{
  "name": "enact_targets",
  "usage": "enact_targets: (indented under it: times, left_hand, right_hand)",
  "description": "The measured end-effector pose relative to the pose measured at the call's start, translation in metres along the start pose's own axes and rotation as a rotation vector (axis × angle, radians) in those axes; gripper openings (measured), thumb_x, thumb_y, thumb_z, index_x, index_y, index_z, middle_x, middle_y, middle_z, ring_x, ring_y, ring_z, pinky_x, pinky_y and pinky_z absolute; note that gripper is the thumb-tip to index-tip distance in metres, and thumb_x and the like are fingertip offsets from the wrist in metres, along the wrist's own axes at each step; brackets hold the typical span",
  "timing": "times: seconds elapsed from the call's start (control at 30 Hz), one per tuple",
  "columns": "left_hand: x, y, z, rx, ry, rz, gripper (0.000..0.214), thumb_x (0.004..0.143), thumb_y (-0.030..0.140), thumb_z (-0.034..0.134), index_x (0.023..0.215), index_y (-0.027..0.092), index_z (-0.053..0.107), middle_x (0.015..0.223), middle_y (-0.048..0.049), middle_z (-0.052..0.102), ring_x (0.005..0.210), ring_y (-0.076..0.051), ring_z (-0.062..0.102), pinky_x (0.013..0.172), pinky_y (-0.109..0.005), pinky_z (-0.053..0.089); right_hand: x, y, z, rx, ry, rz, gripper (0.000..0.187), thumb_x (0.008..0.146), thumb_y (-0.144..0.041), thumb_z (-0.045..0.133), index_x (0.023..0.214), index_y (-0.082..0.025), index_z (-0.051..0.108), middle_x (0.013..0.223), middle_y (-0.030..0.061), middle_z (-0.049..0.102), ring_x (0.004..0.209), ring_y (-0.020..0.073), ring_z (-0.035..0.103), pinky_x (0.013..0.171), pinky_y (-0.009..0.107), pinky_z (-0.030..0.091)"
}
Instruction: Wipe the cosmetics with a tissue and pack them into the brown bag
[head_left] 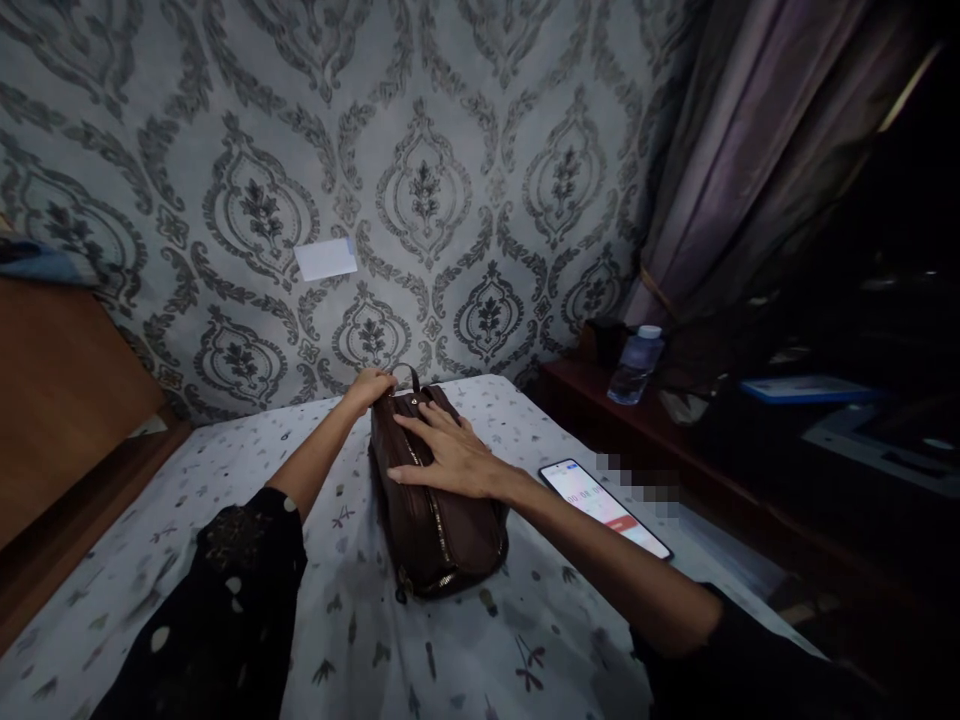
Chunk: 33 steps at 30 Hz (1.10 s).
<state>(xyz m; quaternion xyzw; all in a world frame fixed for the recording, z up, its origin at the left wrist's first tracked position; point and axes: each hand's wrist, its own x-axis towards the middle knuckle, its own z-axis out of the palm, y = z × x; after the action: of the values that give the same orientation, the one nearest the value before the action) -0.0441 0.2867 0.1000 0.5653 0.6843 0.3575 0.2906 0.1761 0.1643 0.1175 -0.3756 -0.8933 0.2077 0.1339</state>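
A dark brown zipped bag [401,500] lies on the patterned white sheet, a gold-toothed zipper running along its top and bending round the near end. At its far end a handle loop [409,372] stands up. My left hand [373,388] is closed at the bag's far left corner; its fingertips are partly hidden, so whether they pinch the zipper pull or the bag's edge cannot be made out. Flat on the bag's top rests my right hand [450,450], open with fingers spread. The zipper is partly covered by this hand.
Right of the bag a phone [604,508] lies with its screen lit. Beyond the sheet's right edge, a plastic bottle [636,365] stands on a dark red ledge [570,385]. A wooden cabinet [67,400] is at left. The patterned wall [480,200] rises behind the bed.
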Motion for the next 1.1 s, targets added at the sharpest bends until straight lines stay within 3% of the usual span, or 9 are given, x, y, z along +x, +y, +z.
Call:
enact_targets:
  times: [0.2,0.33,0.53,0.63,0.83,0.97,1.1]
  left_hand:
    - [0.022,0.028,0.015,0.089,-0.142,-0.071,0.026,0.092,0.038,0.064,0.097,0.012,0.065,0.09,-0.0024,0.068,0.078,-0.013,0.065,0.073,-0.031,0.057]
    - [0.032,0.037,0.031,0.101,-0.177,-0.106,0.027,0.092,0.036,0.063,0.107,0.013,0.064,0.102,-0.0051,0.067,0.087,-0.015,0.066,0.077,-0.033,0.058]
    - [0.035,0.03,0.032,0.059,-0.134,-0.117,0.031,0.093,0.036,0.061,0.115,0.014,0.062,0.109,-0.0066,0.066,0.092,-0.016,0.066,0.079,-0.035,0.059]
    - [0.034,0.029,0.029,0.03,-0.095,-0.112,0.032,0.094,0.037,0.061,0.116,0.014,0.061,0.11,-0.007,0.066,0.092,-0.016,0.066,0.079,-0.035,0.059]
    - [0.022,0.032,0.026,-0.044,-0.052,-0.002,0.029,0.093,0.037,0.061,0.111,0.014,0.062,0.106,-0.0061,0.066,0.09,-0.016,0.065,0.079,-0.035,0.058]
    - [0.007,0.032,0.021,-0.101,-0.048,0.145,0.02,0.09,0.033,0.064,0.094,0.012,0.064,0.09,-0.0028,0.067,0.082,-0.014,0.064,0.077,-0.031,0.055]
    - [-0.005,0.032,0.012,-0.134,-0.09,0.246,0.019,0.077,0.031,0.071,0.076,0.013,0.065,0.073,-0.0007,0.065,0.074,-0.013,0.062,0.073,-0.025,0.049]
  right_hand:
    - [0.0,0.005,-0.007,0.04,-0.033,-0.01,0.089,0.081,-0.079,0.053,0.154,-0.031,0.036,0.166,0.0131,0.014,0.153,0.0385,0.004,0.119,0.065,0.01]
    - [0.002,0.01,-0.013,-0.016,-0.008,0.007,0.09,0.082,-0.079,0.052,0.152,-0.024,0.041,0.165,0.0171,0.013,0.153,0.0392,0.004,0.12,0.06,0.016]
    - [0.005,0.013,-0.009,-0.1,0.041,0.036,0.093,0.081,-0.081,0.049,0.15,-0.018,0.045,0.151,0.0214,0.04,0.142,0.04,0.036,0.114,0.053,0.031]
    - [0.006,0.015,-0.004,-0.098,0.079,0.033,0.095,0.08,-0.083,0.046,0.149,-0.018,0.046,0.149,0.0207,0.044,0.139,0.0394,0.04,0.113,0.051,0.033]
    - [0.005,0.015,-0.004,-0.067,0.094,0.047,0.091,0.08,-0.084,0.047,0.149,-0.025,0.047,0.15,0.0187,0.043,0.139,0.0397,0.037,0.11,0.056,0.033]
    - [0.004,0.011,-0.005,-0.046,0.062,0.076,0.091,0.08,-0.083,0.048,0.152,-0.028,0.042,0.155,0.0193,0.034,0.145,0.0409,0.029,0.111,0.06,0.028]
    - [0.004,0.012,-0.004,-0.015,0.061,0.07,0.091,0.08,-0.083,0.048,0.152,-0.027,0.041,0.157,0.0192,0.032,0.146,0.0408,0.026,0.114,0.06,0.026]
